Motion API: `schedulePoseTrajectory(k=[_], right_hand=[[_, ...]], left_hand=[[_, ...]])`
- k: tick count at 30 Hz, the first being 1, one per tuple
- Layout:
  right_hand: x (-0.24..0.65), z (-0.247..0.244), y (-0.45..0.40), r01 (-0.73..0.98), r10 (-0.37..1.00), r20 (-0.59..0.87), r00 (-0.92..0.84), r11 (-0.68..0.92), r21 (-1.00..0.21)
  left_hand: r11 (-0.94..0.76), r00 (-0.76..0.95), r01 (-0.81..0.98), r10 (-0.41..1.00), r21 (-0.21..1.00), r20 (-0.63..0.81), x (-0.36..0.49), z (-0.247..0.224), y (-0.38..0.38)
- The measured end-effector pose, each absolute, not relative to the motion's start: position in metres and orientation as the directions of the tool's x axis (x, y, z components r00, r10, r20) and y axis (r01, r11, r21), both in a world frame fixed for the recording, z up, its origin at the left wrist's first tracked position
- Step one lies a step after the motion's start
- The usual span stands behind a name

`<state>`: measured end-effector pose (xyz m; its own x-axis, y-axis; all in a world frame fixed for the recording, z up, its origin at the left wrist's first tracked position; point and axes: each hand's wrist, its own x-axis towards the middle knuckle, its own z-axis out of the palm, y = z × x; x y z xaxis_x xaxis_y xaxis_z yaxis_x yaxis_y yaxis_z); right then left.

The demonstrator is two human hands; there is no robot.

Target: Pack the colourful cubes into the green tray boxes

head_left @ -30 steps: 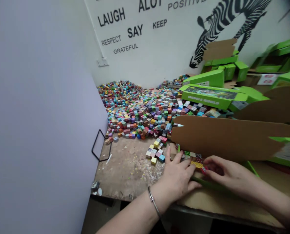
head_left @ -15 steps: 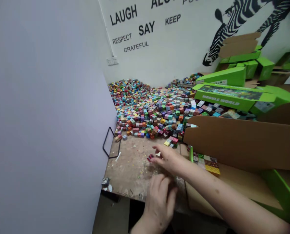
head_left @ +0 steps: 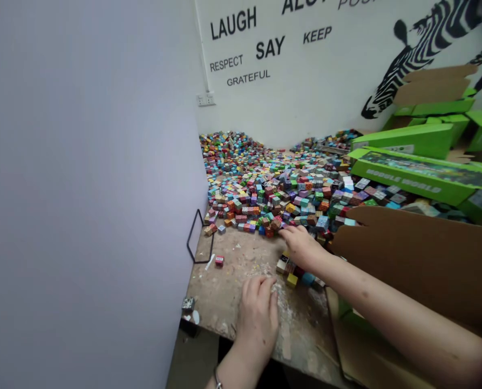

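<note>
My right hand [head_left: 301, 246] reaches to the front edge of a big heap of small printed cubes [head_left: 260, 202]. Its fingers stretch out against the nearest cubes, and its thumb is hidden. Under this wrist lies a small cluster of cubes, among them a yellow cube [head_left: 291, 280] and a blue cube [head_left: 308, 278]. Nearer the table's front, my left hand [head_left: 259, 308] rests with fingers loosely bent and nothing visible in them. A red cube with a white label [head_left: 219, 261] sits alone to its left.
A black wire frame [head_left: 200, 237] leans by the pale partition [head_left: 103, 189] at left. One dark cube [head_left: 188, 304] stands at the table [head_left: 220, 297] corner. An open cardboard box [head_left: 419, 254] flanks my right arm; green boxes [head_left: 419, 173] are stacked behind.
The view has swung left. My right hand has moved forward to the heap. The red cube, earlier by my right fingertips, now lies farther left on the table. A cube cluster shows beneath my right wrist.
</note>
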<state>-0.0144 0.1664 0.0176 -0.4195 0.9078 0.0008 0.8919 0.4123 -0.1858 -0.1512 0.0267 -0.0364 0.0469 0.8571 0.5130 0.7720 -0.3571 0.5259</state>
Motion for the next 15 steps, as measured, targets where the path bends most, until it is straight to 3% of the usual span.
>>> schedulePoseTrajectory(k=[7,15], right_hand=[[-0.057,0.013,0.205,0.969,0.990,0.024,-0.138,0.140,-0.201],[-0.059,0.003,0.181,0.918,0.940,-0.028,-0.340,0.325,-0.225]], left_hand=[[-0.253,-0.117,0.669,0.892,0.699,0.436,-0.159,-0.046,0.025],[-0.187,-0.315,0.548,0.856,0.815,0.409,-0.166,-0.046,0.024]])
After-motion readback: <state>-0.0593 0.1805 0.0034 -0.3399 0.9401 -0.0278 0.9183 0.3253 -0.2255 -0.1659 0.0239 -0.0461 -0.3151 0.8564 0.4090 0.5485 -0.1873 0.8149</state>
